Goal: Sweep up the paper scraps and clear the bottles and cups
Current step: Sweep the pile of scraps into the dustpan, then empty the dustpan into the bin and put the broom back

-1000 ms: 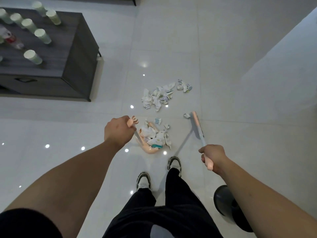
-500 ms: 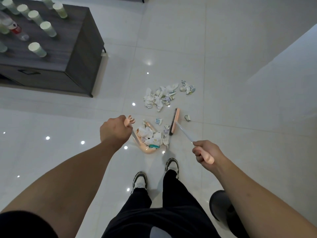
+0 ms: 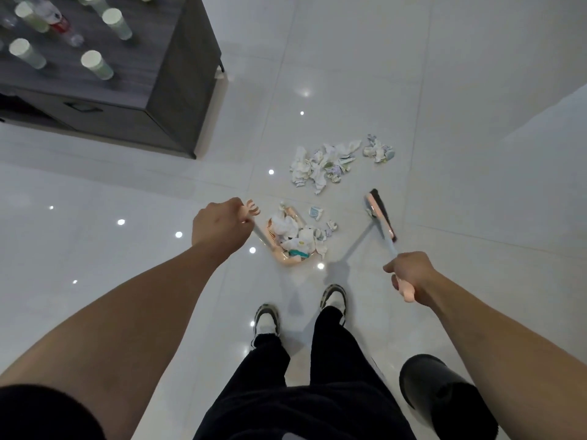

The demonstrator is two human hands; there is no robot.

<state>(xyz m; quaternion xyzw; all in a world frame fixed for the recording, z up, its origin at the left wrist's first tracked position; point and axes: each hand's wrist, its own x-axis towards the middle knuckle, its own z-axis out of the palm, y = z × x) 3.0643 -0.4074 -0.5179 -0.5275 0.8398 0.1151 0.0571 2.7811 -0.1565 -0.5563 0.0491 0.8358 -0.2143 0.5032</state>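
My left hand [image 3: 220, 225] grips the handle of a pink dustpan [image 3: 287, 260] that sits on the white floor and holds several crumpled paper scraps. My right hand [image 3: 409, 274] grips the pink handle of a small broom, whose brush head [image 3: 381, 214] is to the right of the dustpan. Two loose scraps [image 3: 317, 212] lie between pan and brush. A larger pile of paper scraps [image 3: 320, 165] lies farther ahead, with a smaller clump [image 3: 378, 150] to its right. Paper cups [image 3: 97, 65] and a clear bottle with a red label [image 3: 58, 25] stand on the dark cabinet [image 3: 171, 90] at the upper left.
A black bin [image 3: 441, 398] stands on the floor by my right leg, under my right forearm. My two shoes [image 3: 266, 319] are just behind the dustpan. The glossy tiled floor stretches ahead and to both sides; a white wall rises at the right.
The brush head has swung back to the right, away from the dustpan's mouth. The dustpan and my left hand have stayed put. The view has shifted, bringing the cabinet closer.
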